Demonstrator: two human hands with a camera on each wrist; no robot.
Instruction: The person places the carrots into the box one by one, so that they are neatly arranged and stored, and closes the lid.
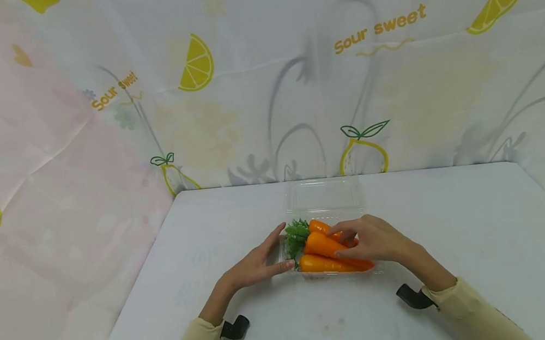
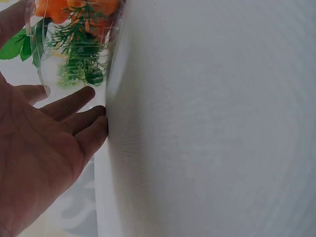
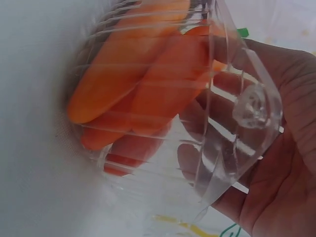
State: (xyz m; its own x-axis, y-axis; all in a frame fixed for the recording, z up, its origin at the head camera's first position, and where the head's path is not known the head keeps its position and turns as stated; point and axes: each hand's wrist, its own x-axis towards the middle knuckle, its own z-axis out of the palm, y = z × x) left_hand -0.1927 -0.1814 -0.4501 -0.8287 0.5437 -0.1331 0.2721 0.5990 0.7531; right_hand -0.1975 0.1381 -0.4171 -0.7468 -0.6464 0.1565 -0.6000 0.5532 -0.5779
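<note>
Several orange carrots [image 1: 321, 244] with green leafy tops [image 1: 297, 237] lie in a clear plastic box [image 1: 312, 276], one resting on the others. My right hand [image 1: 375, 239] reaches in over the box's right side, its thumb and fingers on either side of the upper carrot [image 3: 170, 81]. In the right wrist view this hand shows partly through the clear wall. My left hand [image 1: 257, 264] is at the box's left end, thumb and fingers spread with fingertips right at the rim. In the left wrist view its fingers [image 2: 69, 102] are extended beside the leafy end.
The box's clear lid [image 1: 324, 193] stands open toward the back of the white table [image 1: 454, 218]. Behind the table hangs a curtain [image 1: 257, 111] printed with lemons. A black curved piece sits at each sleeve cuff [image 1: 206, 329].
</note>
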